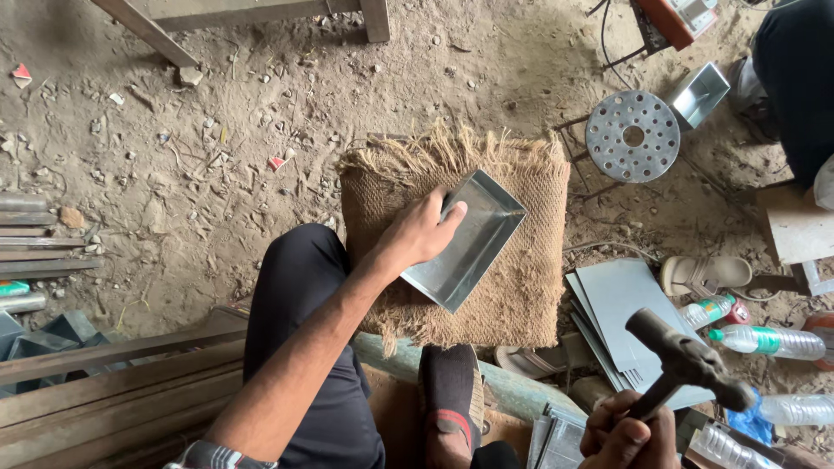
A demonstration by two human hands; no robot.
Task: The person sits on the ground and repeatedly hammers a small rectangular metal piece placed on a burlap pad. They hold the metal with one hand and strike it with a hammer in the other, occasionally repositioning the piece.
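Observation:
My left hand (419, 233) rests on the near-left rim of a grey sheet-metal tray (473, 247), thumb over the edge, fingers closed on it. The tray lies tilted on a folded burlap sack (521, 295) on the dirt floor. At the bottom right my right hand (627, 439) grips the handle of a dark metal hammer (686, 358), its head raised to the right of the sack, apart from the tray. My knee in black trousers (300, 278) is left of the sack, and my foot in a dark sandal (447, 382) sits below it.
A stack of flat grey metal sheets (621, 304) lies right of the sack, with plastic bottles (764, 340) and a sandal (704, 274) beyond. A perforated round stool (632, 135) and a small metal box (699, 94) stand at the back right. Wooden planks (104, 382) lie at the lower left. Another person's dark clothing (795, 78) shows at the top right.

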